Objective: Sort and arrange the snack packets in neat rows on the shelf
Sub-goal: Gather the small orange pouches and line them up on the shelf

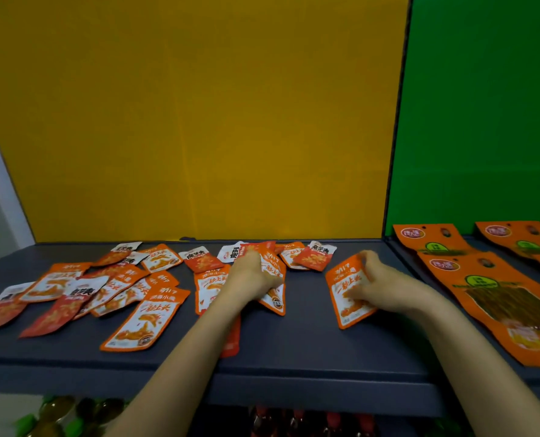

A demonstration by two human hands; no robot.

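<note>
Left hand [256,275]: mid-shelf, fingers curled over the top of an orange-and-white packet [275,302]. The packet is tilted, with its lower corner pointing near-right. It's lifted at the top; can't tell if the bottom edge touches the shelf [293,348].

Right hand [382,287]: to the right of the left hand, gripping the right edge of a second orange packet [344,298]. Fingertips are hooked over its far top corner, thumb side against its face. This packet sits alone on bare shelf, well apart from the others, slightly skewed.

Loose pile [104,288]: left half of the shelf, unsorted orange and red-and-white packets overlapping at mixed angles. One long orange packet [145,320] lies nearest at the pile's right edge, angled.

Far row: small red-and-white packets [201,258] are strewn along the back edge, some overlapping, from the pile across to behind the left hand.

Another orange packet [207,285] lies just left of the left wrist, and a red packet [230,342] is partly hidden under that forearm.

Right bay: large orange packets [498,298] overlap near to far.

Behind: yellow back panel [199,121], and green back panel [482,105] on the right. Bottles [293,424] are on the level below, blurred.
</note>
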